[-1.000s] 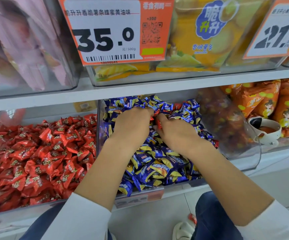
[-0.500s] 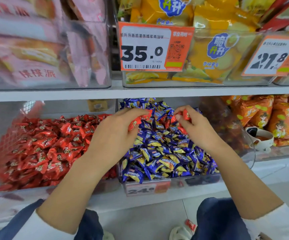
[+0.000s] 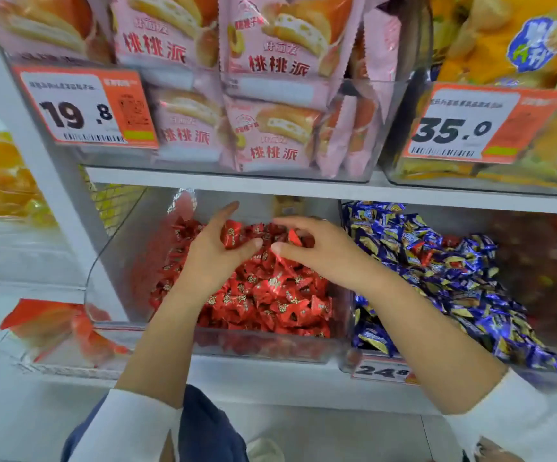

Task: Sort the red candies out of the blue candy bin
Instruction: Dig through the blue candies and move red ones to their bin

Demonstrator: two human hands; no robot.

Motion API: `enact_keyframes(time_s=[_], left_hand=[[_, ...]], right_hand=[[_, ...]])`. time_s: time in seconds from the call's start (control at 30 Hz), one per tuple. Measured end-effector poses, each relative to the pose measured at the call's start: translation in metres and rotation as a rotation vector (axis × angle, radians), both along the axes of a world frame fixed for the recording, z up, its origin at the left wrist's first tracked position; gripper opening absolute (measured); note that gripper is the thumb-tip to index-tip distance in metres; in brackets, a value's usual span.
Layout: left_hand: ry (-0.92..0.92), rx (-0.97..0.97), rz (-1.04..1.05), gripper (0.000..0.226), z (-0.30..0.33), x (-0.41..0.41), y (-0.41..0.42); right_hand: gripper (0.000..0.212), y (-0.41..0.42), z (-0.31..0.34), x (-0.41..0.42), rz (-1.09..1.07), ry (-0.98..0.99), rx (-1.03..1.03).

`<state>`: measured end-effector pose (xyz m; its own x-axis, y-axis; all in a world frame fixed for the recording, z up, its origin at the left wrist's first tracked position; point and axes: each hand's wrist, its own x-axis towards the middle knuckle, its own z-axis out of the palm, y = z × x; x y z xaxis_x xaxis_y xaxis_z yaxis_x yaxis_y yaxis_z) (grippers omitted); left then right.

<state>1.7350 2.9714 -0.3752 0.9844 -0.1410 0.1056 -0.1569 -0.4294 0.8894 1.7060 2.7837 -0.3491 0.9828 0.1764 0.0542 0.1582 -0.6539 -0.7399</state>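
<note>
2 hands in frame: left hand (image 3: 215,253), right hand (image 3: 320,250). 2 white sleeves (image 3: 127,428), one per arm. 3 price tags: 19.8 tag (image 3: 85,106), 35.0 tag (image 3: 480,125), 24.8 tag (image 3: 384,371). 2 candy bins on the lower shelf: red candy bin (image 3: 120,261), blue candy bin (image 3: 349,328). Red candies (image 3: 270,295) and blue candies (image 3: 454,278): too many to count, heaps in each. At least 2 red candies sit among the blue ones. Pink cake packs (image 3: 263,138): about 6 fronts showing, more hidden behind.
</note>
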Motion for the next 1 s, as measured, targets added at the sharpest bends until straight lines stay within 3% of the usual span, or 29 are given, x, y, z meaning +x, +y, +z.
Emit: enact_keyframes(time_s=[0.07,0.17,0.33,0.43,0.53,0.67,0.77,0.9,1.0], left_hand=[[0.108,-0.153,-0.024,0.061,0.002,0.002,0.004],[0.103,-0.235,0.081,0.028,0.008,0.005,0.008],[-0.009,-0.041,0.1,0.016,0.004,0.001,-0.029],[-0.108,0.078,-0.046,0.021,0.002,-0.009,-0.075],[-0.176,0.167,-0.114,0.038,0.006,-0.018,-0.121],[-0.068,0.261,-0.11,0.058,0.003,-0.018,-0.163],[-0.016,0.409,-0.048,0.057,-0.004,-0.012,-0.176],[-0.066,0.419,-0.073,0.074,0.0,-0.016,-0.174],[-0.053,0.342,-0.04,0.071,0.004,-0.019,-0.173]], right_hand=[[0.052,-0.001,0.007,0.004,0.046,0.01,-0.054],[0.035,-0.02,0.016,-0.005,0.002,-0.05,-0.043],[0.017,-0.093,0.005,-0.041,-0.15,-0.058,0.015],[0.017,-0.148,-0.004,-0.063,-0.278,-0.02,-0.017],[0.013,-0.197,-0.011,-0.078,-0.387,0.047,-0.113],[0.017,-0.243,-0.011,-0.085,-0.497,0.092,-0.107],[0.026,-0.26,-0.019,-0.071,-0.55,0.127,-0.101],[0.034,-0.262,-0.032,-0.028,-0.539,0.19,-0.104],[0.05,-0.255,-0.043,0.001,-0.56,0.313,-0.123]])
